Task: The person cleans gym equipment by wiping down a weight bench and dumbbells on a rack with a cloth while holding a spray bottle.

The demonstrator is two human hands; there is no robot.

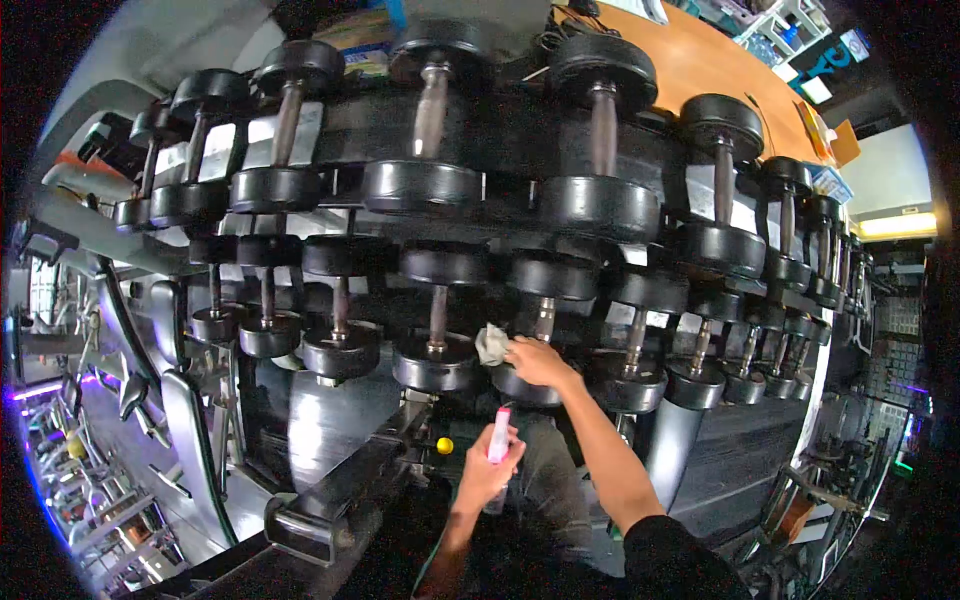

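Note:
My right hand (540,362) is closed on a crumpled pale grey cloth (491,345). It is over the front end of a black dumbbell (552,275) in the lower row; whether the cloth touches that end cannot be seen clearly. The neighbouring dumbbell (437,375) is just left of the cloth. Lower down and closer to me, my left hand (487,472) is wrapped round a spray bottle (499,436) with a pink and white top. Its clear lower part shows beneath the fingers.
An upper row of larger dumbbells (603,130) runs behind on the dark rack. Beyond it is an orange wooden counter (690,62). A padded bench (195,450) stands at left, and a black beam (330,510) with a yellow knob (445,446) lies near my left arm.

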